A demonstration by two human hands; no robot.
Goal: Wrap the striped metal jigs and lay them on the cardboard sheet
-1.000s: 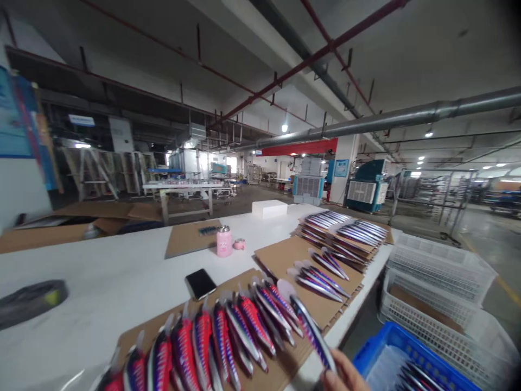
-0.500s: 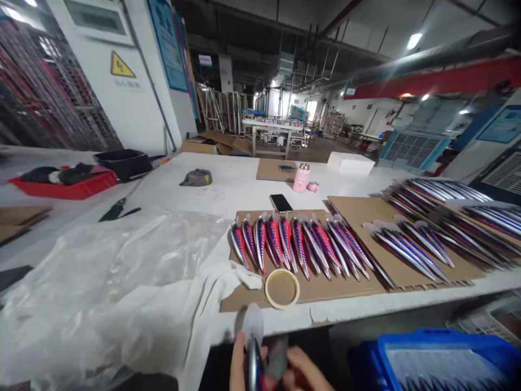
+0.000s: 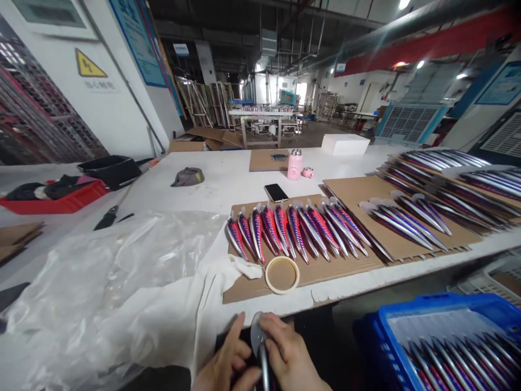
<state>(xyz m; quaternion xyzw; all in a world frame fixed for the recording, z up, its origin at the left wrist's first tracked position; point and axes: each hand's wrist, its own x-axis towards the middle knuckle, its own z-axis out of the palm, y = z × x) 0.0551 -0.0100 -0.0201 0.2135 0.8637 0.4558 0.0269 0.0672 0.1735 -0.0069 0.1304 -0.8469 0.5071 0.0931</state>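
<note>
Low in front of me is a fishing lure [image 3: 264, 369] with a silvery body and a clear round lip. My right hand [image 3: 291, 350] is closed on it, thumb and fingers pinching around the lip. Just left of the lure is my left hand [image 3: 228, 361], its index finger stretched out and the others loosely bent and apart. A lower fingertip comes close to the body; contact is unclear. The lure's tail end is cut off by the frame. Above the hands, a roll of tape [image 3: 281, 276] lies on the front edge of a cardboard sheet [image 3: 244, 290], below a row of red, purple and silver lures [image 3: 280, 231].
A blue crate [image 3: 386, 353] holding more lures stands lower right. Stacked cardboard with lures [image 3: 443, 190] fills the table's right. Clear plastic sheeting [image 3: 134, 260] and white cloth [image 3: 211, 282] cover the left. Farther back are a phone [image 3: 275, 192], pink bottle [image 3: 295, 164] and cap [image 3: 187, 176].
My right hand has come up onto the lure's lip. My left hand has shifted left, its fingers spreading away from the lure. The view has tilted, showing more of the blue crate.
</note>
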